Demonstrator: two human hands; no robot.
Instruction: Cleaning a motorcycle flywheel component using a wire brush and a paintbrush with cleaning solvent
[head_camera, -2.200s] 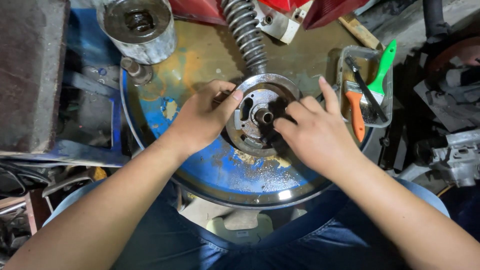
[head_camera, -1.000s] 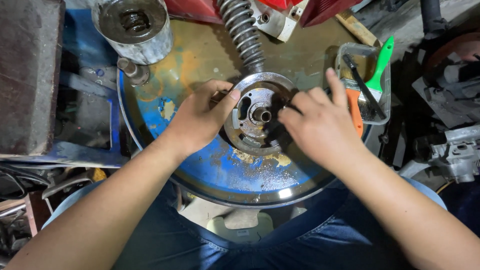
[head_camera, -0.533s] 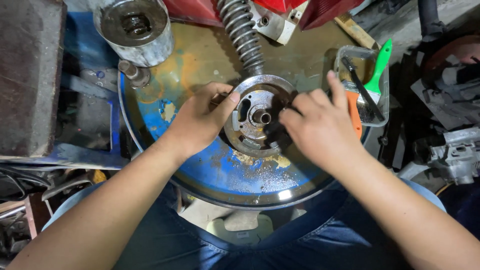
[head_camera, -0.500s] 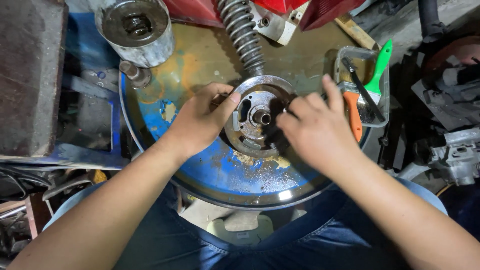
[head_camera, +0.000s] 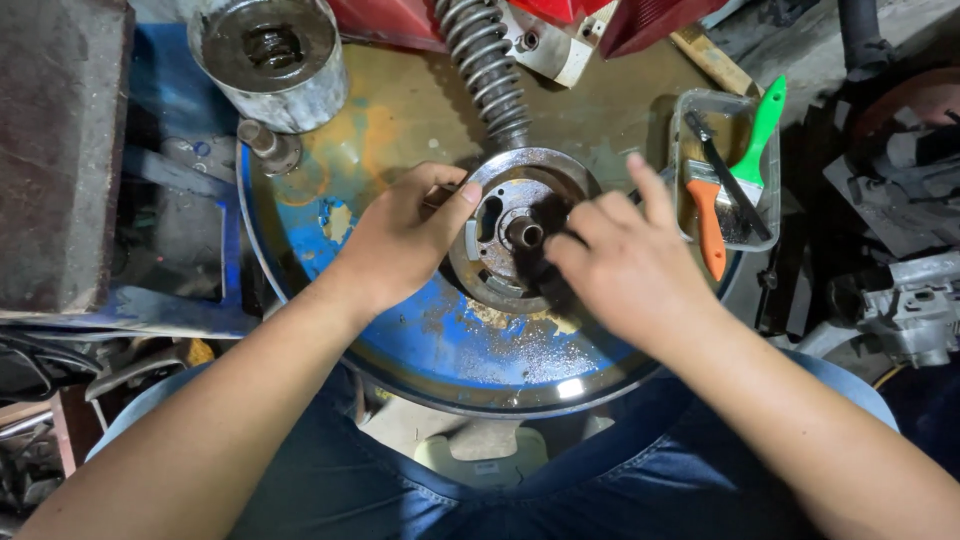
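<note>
Metal hub (head_camera: 505, 235) looks heavy, stiff, greasy; we take it by the rim. Our left hand (head_camera: 405, 238) grasps the rim; right hand (head_camera: 625, 262) fingers press its face.

Compared with the earliest picture, the right hand (head_camera: 625, 265) now sits lower and closer over the round metal part (head_camera: 520, 230). Before, its fingers were spread across the right rim, with the index finger pointing up. Now the fingers are bent together and press on the dark lower right area beside the centre hub (head_camera: 525, 235), so they cover more of the part's face. It seems that something dark is under the fingertips, but the view is not clear enough to tell.
</note>
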